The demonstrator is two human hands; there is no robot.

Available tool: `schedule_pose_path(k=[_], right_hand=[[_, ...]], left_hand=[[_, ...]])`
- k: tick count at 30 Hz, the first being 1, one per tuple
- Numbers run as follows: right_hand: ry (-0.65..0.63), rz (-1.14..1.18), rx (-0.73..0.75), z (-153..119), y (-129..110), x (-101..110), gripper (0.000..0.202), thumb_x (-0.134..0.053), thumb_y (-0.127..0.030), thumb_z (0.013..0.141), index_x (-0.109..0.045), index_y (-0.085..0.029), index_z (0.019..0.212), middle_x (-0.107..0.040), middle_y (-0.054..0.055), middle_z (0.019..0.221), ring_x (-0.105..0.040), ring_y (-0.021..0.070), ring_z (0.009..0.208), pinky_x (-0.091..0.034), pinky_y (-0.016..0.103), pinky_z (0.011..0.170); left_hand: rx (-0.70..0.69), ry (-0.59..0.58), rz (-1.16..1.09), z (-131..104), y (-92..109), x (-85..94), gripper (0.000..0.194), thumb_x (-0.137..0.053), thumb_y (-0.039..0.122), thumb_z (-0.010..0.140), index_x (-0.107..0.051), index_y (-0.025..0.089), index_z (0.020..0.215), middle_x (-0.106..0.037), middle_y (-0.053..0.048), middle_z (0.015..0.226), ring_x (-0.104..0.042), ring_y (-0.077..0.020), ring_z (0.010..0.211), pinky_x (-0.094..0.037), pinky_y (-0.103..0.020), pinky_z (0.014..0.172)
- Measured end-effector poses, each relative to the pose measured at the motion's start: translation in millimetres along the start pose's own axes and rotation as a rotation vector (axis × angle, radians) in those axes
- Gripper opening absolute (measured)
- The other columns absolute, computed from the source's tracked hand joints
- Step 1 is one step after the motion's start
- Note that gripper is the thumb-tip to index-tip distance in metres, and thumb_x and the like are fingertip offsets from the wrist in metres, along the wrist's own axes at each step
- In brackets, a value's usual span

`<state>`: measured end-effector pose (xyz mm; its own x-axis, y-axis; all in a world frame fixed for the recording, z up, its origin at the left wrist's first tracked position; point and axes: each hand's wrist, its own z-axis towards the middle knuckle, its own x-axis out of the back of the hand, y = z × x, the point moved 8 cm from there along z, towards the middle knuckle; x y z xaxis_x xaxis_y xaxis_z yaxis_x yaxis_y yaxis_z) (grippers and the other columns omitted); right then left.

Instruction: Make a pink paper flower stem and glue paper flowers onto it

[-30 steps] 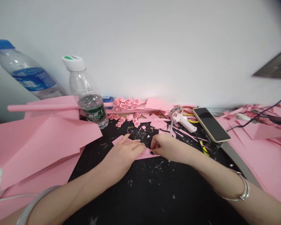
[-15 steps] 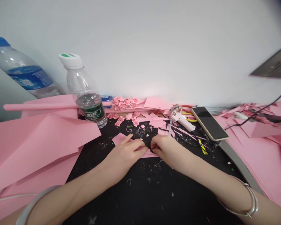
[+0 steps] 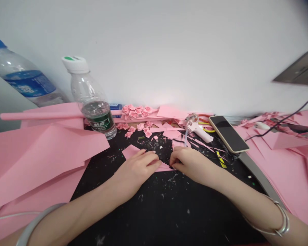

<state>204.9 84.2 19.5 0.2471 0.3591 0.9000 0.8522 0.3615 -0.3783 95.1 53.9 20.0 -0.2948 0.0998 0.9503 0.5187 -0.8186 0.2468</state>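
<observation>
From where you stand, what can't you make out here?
All in head view:
Middle of the creased pink paper: under the left hand.
Whether the right hand grips it: curled fingers hide this.
Base of the blue-capped clear plastic bottle: behind pink sheets.
Grey wall plate's far end: past the right edge.

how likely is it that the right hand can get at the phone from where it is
Likely yes: the phone lies close by, its screen uncovered, with only low black cords between and the glue gun to one side. The right hand is at the pink paper, though.
</observation>
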Motion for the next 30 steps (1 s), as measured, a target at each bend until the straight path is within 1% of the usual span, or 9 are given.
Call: schedule_pose_path(k=[7, 11, 15, 22, 27, 30], right_hand=[[0.002, -0.067, -0.012, -0.8, -3.7, 0.3, 0.015, -0.052, -0.007, 0.076, -0.062, -0.018, 0.072, -0.060, 0.001, 0.078, -0.055, 0.0118, 0.070, -0.035, 0.022, 0.061], [0.019, -0.057, 0.026, 2.7, -7.0, -1.1, 0.014, -0.052, -0.008, 0.078, -0.061, -0.017, 0.073, -0.058, 0.002, 0.081, -0.056, 0.0120, 0.073, -0.037, 0.022, 0.064], [0.036, -0.071, 0.045, 3.6, -7.9, -0.4, 0.012, -0.054, -0.010, 0.080, -0.061, -0.017, 0.074, -0.058, 0.002, 0.081, -0.056, 0.0125, 0.074, -0.037, 0.022, 0.066], [0.034, -0.154, -0.009, -4.3, -0.6, 5.8, 0.013, -0.054, -0.008, 0.077, -0.062, -0.018, 0.075, -0.058, 0.001, 0.081, -0.055, 0.0126, 0.070, -0.035, 0.023, 0.061], [0.030, -0.072, 0.008, -5.0, 0.2, 8.9, 0.013, -0.054, -0.008, 0.077, -0.061, -0.018, 0.073, -0.059, 0.001, 0.081, -0.055, 0.0136, 0.077, -0.037, 0.022, 0.065], [0.027, -0.036, 0.013, -4.0, 0.0, 8.0, 0.014, -0.054, -0.008, 0.076, -0.062, -0.019, 0.072, -0.059, 0.001, 0.079, -0.055, 0.0132, 0.075, -0.037, 0.022, 0.065]], left_hand=[[-0.028, 0.032, 0.044, 0.6, 2.3, 0.1, 0.029, -0.038, 0.005, 0.090, -0.057, 0.014, 0.109, -0.061, -0.007, 0.104, -0.053, -0.0211, 0.101, -0.046, -0.039, 0.090], [-0.046, 0.040, 0.062, 0.9, 3.7, 0.4, 0.028, -0.039, 0.005, 0.090, -0.057, 0.013, 0.110, -0.061, -0.008, 0.106, -0.053, -0.0219, 0.104, -0.044, -0.040, 0.093], [-0.048, 0.031, 0.059, 1.2, 3.4, 0.0, 0.027, -0.039, 0.006, 0.090, -0.057, 0.013, 0.109, -0.061, -0.007, 0.106, -0.052, -0.0221, 0.104, -0.045, -0.039, 0.091], [-0.046, 0.043, 0.043, 0.4, 2.8, 0.6, 0.029, -0.037, 0.005, 0.090, -0.056, 0.016, 0.109, -0.061, -0.007, 0.105, -0.054, -0.0202, 0.100, -0.045, -0.039, 0.089], [-0.036, 0.038, 0.051, 0.1, 2.6, -0.4, 0.028, -0.039, 0.004, 0.090, -0.057, 0.014, 0.107, -0.061, -0.007, 0.105, -0.053, -0.0203, 0.103, -0.043, -0.039, 0.093], [-0.044, 0.042, 0.057, -0.3, 2.9, -0.9, 0.027, -0.039, 0.004, 0.090, -0.057, 0.014, 0.108, -0.061, -0.007, 0.106, -0.053, -0.0205, 0.104, -0.042, -0.040, 0.095]])
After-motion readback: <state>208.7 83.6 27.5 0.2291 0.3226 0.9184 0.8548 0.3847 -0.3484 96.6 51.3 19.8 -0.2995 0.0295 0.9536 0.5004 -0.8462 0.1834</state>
